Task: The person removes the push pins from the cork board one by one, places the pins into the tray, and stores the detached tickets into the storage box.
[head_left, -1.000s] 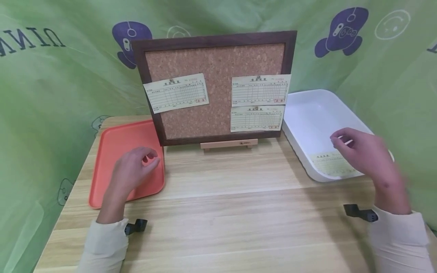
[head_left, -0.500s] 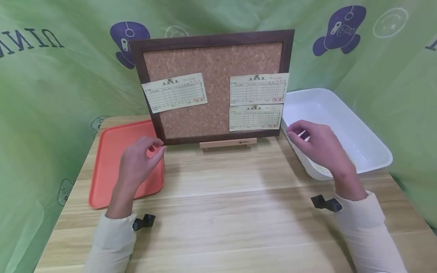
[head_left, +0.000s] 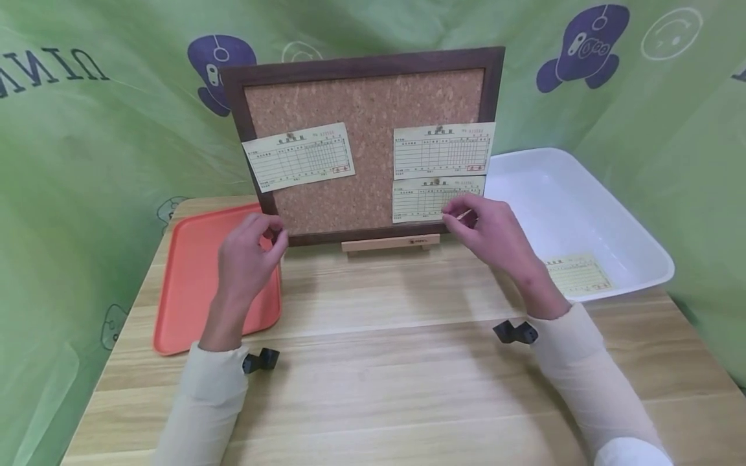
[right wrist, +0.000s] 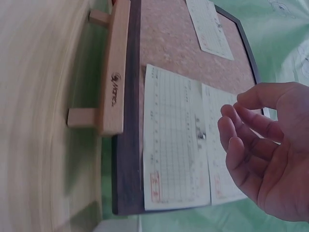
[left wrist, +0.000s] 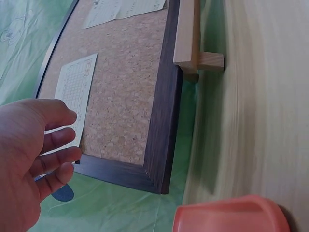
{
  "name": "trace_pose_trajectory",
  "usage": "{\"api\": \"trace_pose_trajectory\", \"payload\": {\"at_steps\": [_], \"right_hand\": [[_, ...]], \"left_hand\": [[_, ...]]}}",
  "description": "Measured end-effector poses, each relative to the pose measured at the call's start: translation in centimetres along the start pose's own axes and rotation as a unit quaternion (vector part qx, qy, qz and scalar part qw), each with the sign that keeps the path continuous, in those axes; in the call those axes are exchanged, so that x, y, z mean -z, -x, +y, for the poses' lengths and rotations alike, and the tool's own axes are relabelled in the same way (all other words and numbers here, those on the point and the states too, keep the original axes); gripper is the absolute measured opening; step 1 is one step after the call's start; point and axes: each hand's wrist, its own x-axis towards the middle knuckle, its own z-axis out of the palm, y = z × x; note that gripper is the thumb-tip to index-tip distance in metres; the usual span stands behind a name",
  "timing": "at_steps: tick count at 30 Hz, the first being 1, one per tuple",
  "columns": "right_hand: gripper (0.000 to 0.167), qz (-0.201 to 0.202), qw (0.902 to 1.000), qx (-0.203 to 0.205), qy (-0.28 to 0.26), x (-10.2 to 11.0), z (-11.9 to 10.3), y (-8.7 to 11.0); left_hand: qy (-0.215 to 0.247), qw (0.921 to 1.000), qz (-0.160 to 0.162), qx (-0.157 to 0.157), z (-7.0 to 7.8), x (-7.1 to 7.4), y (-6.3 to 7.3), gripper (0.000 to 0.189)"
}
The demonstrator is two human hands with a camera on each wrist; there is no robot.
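Note:
A dark-framed cork board (head_left: 373, 155) leans upright on a small wooden stand (head_left: 390, 244). Pinned to it are one tilted receipt slip (head_left: 300, 157) at left and two at right, an upper slip (head_left: 440, 152) directly above a lower slip (head_left: 415, 202). My left hand (head_left: 247, 259) hovers by the board's lower left corner, fingers loosely curled around nothing. My right hand (head_left: 495, 236) is in front of the lower right slip, hiding its corner in the head view. In the right wrist view its bent fingers (right wrist: 239, 137) hold nothing. A pin (right wrist: 201, 136) shows on the lower slip.
At left on the wooden table (head_left: 373, 388) lies a red tray (head_left: 195, 272), partly beneath my left hand. A deep white tray (head_left: 629, 226) stands at right, with another slip (head_left: 577, 273) inside. Behind hangs a green printed cloth (head_left: 116, 142).
My right hand has moved left, from over the white tray to before the lower right slip. My left hand has risen slightly and shifted right, toward the board's corner.

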Motion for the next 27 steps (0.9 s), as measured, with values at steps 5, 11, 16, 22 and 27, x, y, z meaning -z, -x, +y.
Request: {"api": "trace_pose_trajectory", "payload": {"at_steps": [5, 11, 16, 22, 27], "right_hand": [[0.01, 0.005, 0.9999, -0.001, -0.011, -0.9, -0.3, -0.8], [0.014, 0.0, 0.9999, 0.008, 0.012, -2.1, -1.2, -2.1], [0.018, -0.003, 0.9981, 0.043, 0.045, -3.3, -2.4, -3.6], [0.019, 0.002, 0.9982, 0.051, 0.032, -4.6, -3.2, -6.1], [0.018, 0.009, 0.9984, 0.056, 0.005, -5.5, -3.8, -8.1]], "left_hand": [[0.021, 0.9997, 0.009, -0.001, 0.6, -1.2, -1.5, 0.005], [0.026, 0.9994, 0.023, -0.007, 1.4, -2.0, -3.0, 0.005], [0.016, 0.9992, 0.035, -0.01, 1.6, -2.5, -4.0, 0.007], [0.014, 0.9981, 0.059, -0.007, 1.3, -2.8, -5.5, 0.008], [0.014, 0.9965, 0.082, -0.009, 1.1, -2.7, -6.7, 0.009]]}}
